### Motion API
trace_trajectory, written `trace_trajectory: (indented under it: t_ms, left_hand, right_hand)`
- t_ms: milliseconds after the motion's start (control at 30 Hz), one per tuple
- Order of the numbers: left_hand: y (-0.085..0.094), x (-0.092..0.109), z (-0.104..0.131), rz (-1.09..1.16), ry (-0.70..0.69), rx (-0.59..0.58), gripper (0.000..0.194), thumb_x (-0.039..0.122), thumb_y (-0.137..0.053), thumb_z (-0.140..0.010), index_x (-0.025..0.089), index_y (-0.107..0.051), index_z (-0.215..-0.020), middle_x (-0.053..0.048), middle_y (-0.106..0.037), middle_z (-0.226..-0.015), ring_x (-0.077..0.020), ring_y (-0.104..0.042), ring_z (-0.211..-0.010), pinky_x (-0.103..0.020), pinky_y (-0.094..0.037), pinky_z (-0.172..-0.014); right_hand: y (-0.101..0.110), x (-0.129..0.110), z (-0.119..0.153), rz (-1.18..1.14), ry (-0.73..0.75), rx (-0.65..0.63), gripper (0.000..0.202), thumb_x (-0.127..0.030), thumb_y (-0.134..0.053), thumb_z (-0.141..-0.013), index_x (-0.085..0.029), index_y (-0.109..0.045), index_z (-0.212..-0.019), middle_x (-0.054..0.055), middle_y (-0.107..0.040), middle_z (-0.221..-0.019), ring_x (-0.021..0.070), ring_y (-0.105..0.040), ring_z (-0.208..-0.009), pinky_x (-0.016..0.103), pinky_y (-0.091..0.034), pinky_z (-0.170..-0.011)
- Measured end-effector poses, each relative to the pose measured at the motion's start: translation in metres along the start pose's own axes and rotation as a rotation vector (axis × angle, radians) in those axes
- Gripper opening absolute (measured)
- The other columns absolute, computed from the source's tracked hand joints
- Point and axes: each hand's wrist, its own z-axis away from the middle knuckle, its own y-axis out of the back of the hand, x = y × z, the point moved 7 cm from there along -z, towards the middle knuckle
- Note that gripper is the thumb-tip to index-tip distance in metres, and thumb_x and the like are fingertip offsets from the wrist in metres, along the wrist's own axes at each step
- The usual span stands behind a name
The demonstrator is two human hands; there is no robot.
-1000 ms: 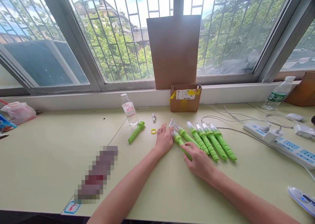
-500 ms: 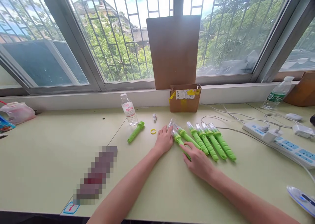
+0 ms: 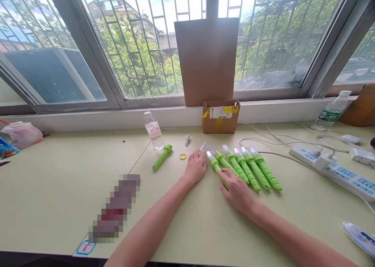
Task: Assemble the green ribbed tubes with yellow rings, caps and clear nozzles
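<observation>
tabletop point(image 3: 58, 181): right fingers point(image 3: 230, 174) pinch green stick point(image 3: 215, 163); left fingers point(image 3: 195, 156) by clear tube point(image 3: 204, 145), grip unclear.

Right hand point(image 3: 239, 193) on green stick point(image 3: 214, 163), yellow ring point(image 3: 183, 154)

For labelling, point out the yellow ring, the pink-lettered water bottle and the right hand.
Yellow ring point(image 3: 183, 159), head view: near edge of the band.
Pink-lettered water bottle point(image 3: 154, 130), head view: label.
Right hand point(image 3: 237, 190), head view: back of hand.
</observation>
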Motion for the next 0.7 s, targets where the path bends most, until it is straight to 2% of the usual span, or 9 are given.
trace_trajectory:
  t_ms: [300, 500, 600, 700]
  left_hand:
    - [-0.006, -0.003, -0.002, -0.008, 0.017, -0.017, 0.051, 0.034, -0.034, -0.092, 0.015, -0.039, -0.138, -0.018, -0.034, -0.142, -0.0304, -0.028, -0.134, -0.046, -0.026, -0.107]
    - [0.000, -0.006, 0.001, -0.085, 0.104, 0.022, 0.049, 0.040, -0.036, -0.091, 0.018, -0.043, -0.134, -0.018, -0.033, -0.142, -0.0313, -0.024, -0.135, -0.052, -0.017, -0.108]
    - [0.005, -0.012, 0.004, -0.139, 0.198, 0.060, 0.049, 0.044, -0.035, -0.091, 0.017, -0.045, -0.131, -0.019, -0.035, -0.139, -0.0324, -0.027, -0.133, -0.052, -0.020, -0.106]
    - [0.012, -0.016, 0.006, -0.195, 0.254, 0.084, 0.048, 0.043, -0.035, -0.091, 0.014, -0.048, -0.127, -0.021, -0.039, -0.134, -0.0332, -0.037, -0.124, -0.050, -0.029, -0.100]
  right_hand:
    - [0.000, 0.008, -0.002, 0.127, -0.104, -0.071, 0.044, -0.020, -0.040, -0.088, -0.018, -0.052, -0.131, 0.014, -0.054, -0.128, 0.0216, -0.066, -0.076, 0.032, -0.050, -0.060]
    - [0.002, 0.008, -0.002, 0.194, -0.133, -0.094, 0.045, -0.025, -0.038, -0.090, -0.017, -0.049, -0.133, 0.014, -0.052, -0.132, 0.0204, -0.065, -0.073, 0.031, -0.049, -0.059]
    - [0.002, 0.006, -0.001, 0.224, -0.135, -0.101, 0.045, -0.026, -0.038, -0.090, -0.017, -0.049, -0.133, 0.013, -0.051, -0.133, 0.0197, -0.065, -0.072, 0.030, -0.048, -0.059]
    - [0.004, 0.005, -0.001, 0.251, -0.139, -0.108, 0.045, -0.027, -0.038, -0.090, -0.017, -0.049, -0.133, 0.014, -0.050, -0.134, 0.0193, -0.065, -0.071, 0.031, -0.049, -0.060]
